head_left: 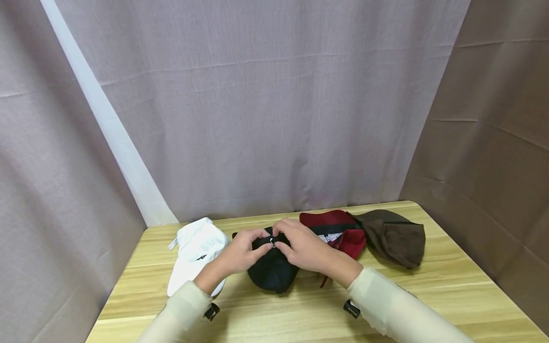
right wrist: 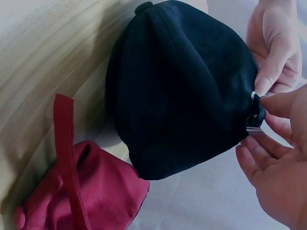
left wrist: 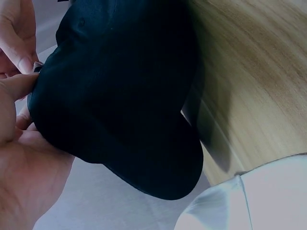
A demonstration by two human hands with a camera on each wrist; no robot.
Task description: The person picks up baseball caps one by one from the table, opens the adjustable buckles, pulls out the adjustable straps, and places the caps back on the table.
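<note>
A black baseball cap [head_left: 274,270] is held at the middle of the table, its crown toward the person and its back strap up. My left hand [head_left: 245,250] pinches the strap area from the left, thumb and fingers at a small metal buckle [head_left: 272,242]. From the other side my right hand [head_left: 303,244] pinches the same strap, its thumb close to the left thumb. In the right wrist view the strap and metal clasp [right wrist: 254,129] show between both hands' fingertips. The cap's brim [left wrist: 168,167] points away from the person in the left wrist view.
A white cap [head_left: 199,252] lies to the left on the wooden table [head_left: 274,319]. On the right are a dark red cap [head_left: 353,243] with a loose strap [right wrist: 67,148] and a brown cap [head_left: 401,240] beside it. Grey curtains [head_left: 274,119] hang behind the table.
</note>
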